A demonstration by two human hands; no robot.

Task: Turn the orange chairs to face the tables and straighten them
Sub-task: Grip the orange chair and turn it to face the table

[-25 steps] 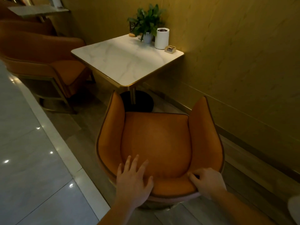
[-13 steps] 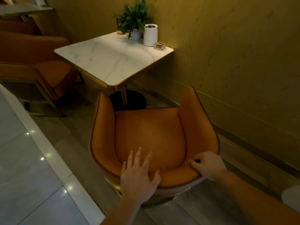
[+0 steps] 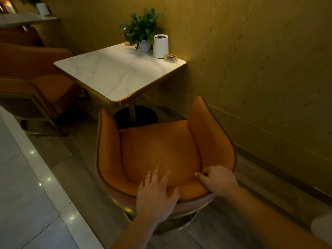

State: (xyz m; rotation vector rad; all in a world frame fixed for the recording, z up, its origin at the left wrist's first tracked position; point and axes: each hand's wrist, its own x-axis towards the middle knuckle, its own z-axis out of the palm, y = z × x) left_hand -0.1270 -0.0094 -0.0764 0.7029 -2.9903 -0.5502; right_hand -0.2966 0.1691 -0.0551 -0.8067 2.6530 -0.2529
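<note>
An orange tub chair [image 3: 158,151] stands right in front of me, its open side toward the white marble table [image 3: 115,76]. My left hand [image 3: 156,194] lies flat with spread fingers over the top of the chair's backrest. My right hand [image 3: 218,179] curls over the backrest rim a little to the right, fingers gripping the edge. The chair's front edge sits close to the table's black round base [image 3: 143,114]. A second orange chair [image 3: 41,76] stands on the far left side of the table, facing it.
On the table by the wall stand a potted plant [image 3: 142,33], a white cylinder [image 3: 160,46] and a small holder [image 3: 170,58]. The yellow wall [image 3: 260,69] runs close along the chair's right side. Glossy tiles [image 3: 23,194] lie to the left. Another table [image 3: 27,18] is far left.
The chair has turned slightly and slid closer to the table's base. Both hands stayed on the backrest, and they now sit closer together.
</note>
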